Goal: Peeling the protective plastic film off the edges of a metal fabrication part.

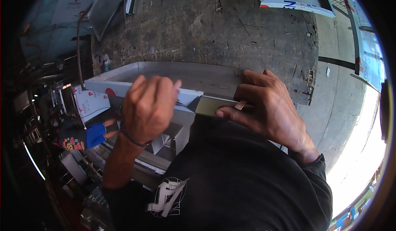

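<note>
A shallow metal tray (181,77) with upturned edges lies at the near side of the worktable. White protective film (192,96) covers the left part of its near edge and lifts away in a fold at the middle. My left hand (149,103) is closed at that fold, pinching the film; its fingertips are partly hidden. To the right of the fold, a stretch of the edge shows bare, shiny metal (207,106). My right hand (268,107) grips the tray's near right corner, thumb on the outer face and fingers over the rim.
The scuffed worktable (177,29) extends beyond the tray. Another film-covered panel (297,6) lies at its far right, and bent metal pieces (109,8) stand at the far left. A person in a blue garment (95,135) is at the left. Concrete floor (340,107) shows at right.
</note>
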Motion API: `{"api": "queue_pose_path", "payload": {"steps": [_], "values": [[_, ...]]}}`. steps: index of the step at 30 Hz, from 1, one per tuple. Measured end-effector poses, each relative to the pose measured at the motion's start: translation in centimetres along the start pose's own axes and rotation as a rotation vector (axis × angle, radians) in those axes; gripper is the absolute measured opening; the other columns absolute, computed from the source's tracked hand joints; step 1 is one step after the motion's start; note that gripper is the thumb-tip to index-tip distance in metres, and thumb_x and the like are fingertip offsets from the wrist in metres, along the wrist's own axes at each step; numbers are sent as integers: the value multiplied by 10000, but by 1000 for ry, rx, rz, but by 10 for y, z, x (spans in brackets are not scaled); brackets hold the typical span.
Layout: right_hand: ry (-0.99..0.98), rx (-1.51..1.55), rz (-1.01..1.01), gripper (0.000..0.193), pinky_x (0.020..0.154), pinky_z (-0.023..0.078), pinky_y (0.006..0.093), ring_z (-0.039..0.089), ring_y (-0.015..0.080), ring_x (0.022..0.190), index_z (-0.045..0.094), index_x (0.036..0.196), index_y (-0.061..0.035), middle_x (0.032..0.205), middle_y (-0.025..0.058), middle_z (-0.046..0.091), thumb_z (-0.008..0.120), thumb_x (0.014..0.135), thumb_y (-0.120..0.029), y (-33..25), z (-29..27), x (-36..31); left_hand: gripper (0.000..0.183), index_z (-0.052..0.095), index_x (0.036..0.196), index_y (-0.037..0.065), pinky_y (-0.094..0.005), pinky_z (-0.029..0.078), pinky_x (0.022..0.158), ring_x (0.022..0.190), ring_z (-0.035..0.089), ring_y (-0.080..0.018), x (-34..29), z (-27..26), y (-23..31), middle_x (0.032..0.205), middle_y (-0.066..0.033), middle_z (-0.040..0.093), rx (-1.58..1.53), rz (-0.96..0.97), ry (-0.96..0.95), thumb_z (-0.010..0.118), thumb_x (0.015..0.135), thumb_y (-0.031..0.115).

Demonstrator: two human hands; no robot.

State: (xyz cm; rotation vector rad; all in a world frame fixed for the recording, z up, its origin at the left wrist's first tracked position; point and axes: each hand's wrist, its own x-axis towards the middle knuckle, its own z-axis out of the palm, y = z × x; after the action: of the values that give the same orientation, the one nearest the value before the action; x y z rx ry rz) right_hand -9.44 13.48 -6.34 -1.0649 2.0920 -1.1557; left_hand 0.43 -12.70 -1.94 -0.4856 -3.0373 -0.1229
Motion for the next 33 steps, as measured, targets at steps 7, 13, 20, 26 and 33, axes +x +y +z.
{"api": "queue_pose_path", "payload": {"steps": [7, 13, 20, 26, 33], "values": [[-20, -17, 102, 510, 971, 479, 483, 666, 283, 885, 748, 785, 11, 873, 117, 647, 902, 804, -475, 3, -5, 14, 123, 592, 961, -14, -455, 490, 610, 682, 666, -352, -38, -17, -19, 762, -174, 628, -341, -624, 18, 690, 1013, 39], [3, -64, 97, 509, 998, 448, 492, 659, 344, 1017, 770, 831, 24, 955, 180, 692, 881, 825, -473, 1, -4, 11, 83, 615, 1031, -33, -418, 533, 611, 729, 727, -365, -8, -5, 26, 847, -179, 692, -436, -369, 107, 683, 991, -5], [-49, -38, 205, 579, 1137, 456, 510, 649, 377, 1269, 791, 916, 45, 1107, 245, 748, 913, 788, -506, -1, -8, 12, 234, 588, 956, 23, -392, 473, 556, 608, 649, -279, -2, 9, 50, 761, -115, 610, -39, -255, 55, 785, 943, 149], [-44, 14, 126, 510, 815, 531, 450, 651, 326, 841, 732, 809, 56, 853, 165, 656, 909, 798, -421, 4, -9, 18, 227, 576, 1029, 17, -411, 457, 628, 673, 648, -288, -4, 20, 68, 829, -111, 617, -62, -347, 105, 757, 954, 132], [-72, 41, 93, 504, 788, 552, 437, 673, 331, 851, 752, 856, 62, 845, 148, 660, 905, 811, -417, 5, -9, 18, 151, 569, 1013, 27, -431, 443, 677, 713, 632, -308, -1, 12, 61, 849, -112, 620, -49, -332, 22, 707, 961, 59]]}}
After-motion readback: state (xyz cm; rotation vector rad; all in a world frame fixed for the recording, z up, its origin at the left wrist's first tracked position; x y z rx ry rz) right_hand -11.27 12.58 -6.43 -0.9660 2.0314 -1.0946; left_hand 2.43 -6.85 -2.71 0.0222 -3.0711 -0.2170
